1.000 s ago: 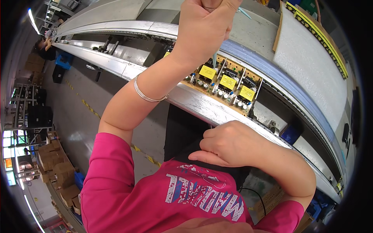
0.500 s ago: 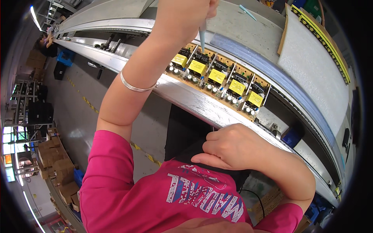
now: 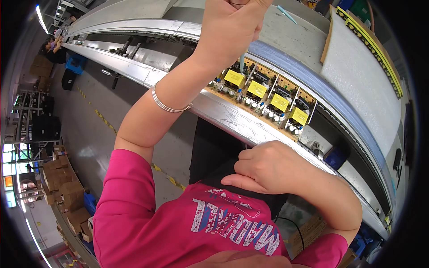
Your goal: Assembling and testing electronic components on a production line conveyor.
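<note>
My left hand [image 3: 237,27], with a bangle on its wrist, is closed around a light-blue pen-shaped tool [image 3: 242,62]. The tool points down, its tapered tip at the dark parts behind a yellow transformer block [image 3: 234,78]. That block sits on a row of joined tan circuit boards [image 3: 268,91] with several yellow blocks, white-topped capacitors and upright metal plates. My wrist hides the row's left end. My right hand [image 3: 263,169] is loosely curled in front of my waist, apart from the boards. Nothing shows in it, and its palm side is hidden.
The boards ride between the metal rails of a conveyor [image 3: 223,114]. Another light-blue pen-shaped tool [image 3: 287,14] lies on the far worktop. White foam sheet [image 3: 357,71] and a yellow strip [image 3: 373,47] are to the right. Another person [image 3: 54,51] works at the far left.
The row of boards has shifted slightly right along the conveyor. My left hand has moved right with the tool, its tip lower and closer to the yellow block. My right hand stays put.
</note>
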`<state>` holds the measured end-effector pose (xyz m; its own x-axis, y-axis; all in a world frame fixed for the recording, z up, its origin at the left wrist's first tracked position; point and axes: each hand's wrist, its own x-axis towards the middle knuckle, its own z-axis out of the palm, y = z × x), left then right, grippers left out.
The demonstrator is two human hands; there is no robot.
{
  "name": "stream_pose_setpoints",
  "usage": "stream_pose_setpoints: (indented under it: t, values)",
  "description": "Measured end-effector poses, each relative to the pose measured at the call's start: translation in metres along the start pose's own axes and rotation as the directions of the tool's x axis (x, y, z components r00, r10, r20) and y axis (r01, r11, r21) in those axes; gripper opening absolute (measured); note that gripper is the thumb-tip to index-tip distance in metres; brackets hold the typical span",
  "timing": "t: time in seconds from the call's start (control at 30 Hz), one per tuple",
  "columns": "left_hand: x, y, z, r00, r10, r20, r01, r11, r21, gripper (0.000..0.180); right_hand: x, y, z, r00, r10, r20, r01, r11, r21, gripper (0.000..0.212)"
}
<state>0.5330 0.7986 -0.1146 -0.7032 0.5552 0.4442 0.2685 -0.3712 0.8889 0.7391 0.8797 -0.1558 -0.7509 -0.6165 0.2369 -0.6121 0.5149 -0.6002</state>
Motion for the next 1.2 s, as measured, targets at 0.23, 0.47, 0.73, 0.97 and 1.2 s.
stream_pose_setpoints:
  t: [0.23, 0.47, 0.73, 0.97, 1.2]
  values:
    - [0.0, -0.001, 0.005, 1.0, 0.012, 0.004, -0.012, 1.0, -0.029, 0.021, -0.001, 0.002, 0.001, 0.999, -0.03, -0.027, 0.031, 0.999, 0.013, 0.043]
    - [0.0, 0.001, 0.011, 1.0, -0.001, 0.0, 0.001, 1.0, -0.026, 0.022, 0.0, 0.002, 0.0, 1.0, -0.019, -0.014, 0.019, 1.0, 0.003, 0.054]
    - [-0.002, 0.023, -0.001, 0.999, 0.001, -0.044, -0.001, 1.0, -0.018, 0.023, 0.011, -0.013, -0.003, 1.0, 0.001, 0.023, -0.001, 1.0, 0.005, 0.043]
    - [-0.003, 0.039, -0.021, 0.999, -0.02, -0.041, 0.023, 0.998, 0.062, 0.022, 0.023, -0.02, -0.003, 0.999, 0.002, 0.043, -0.003, 0.999, 0.036, 0.04]
    - [-0.001, 0.039, -0.022, 0.998, -0.041, -0.04, 0.046, 0.991, 0.122, 0.021, 0.027, -0.018, -0.001, 0.998, 0.014, 0.06, -0.016, 0.999, 0.035, 0.039]
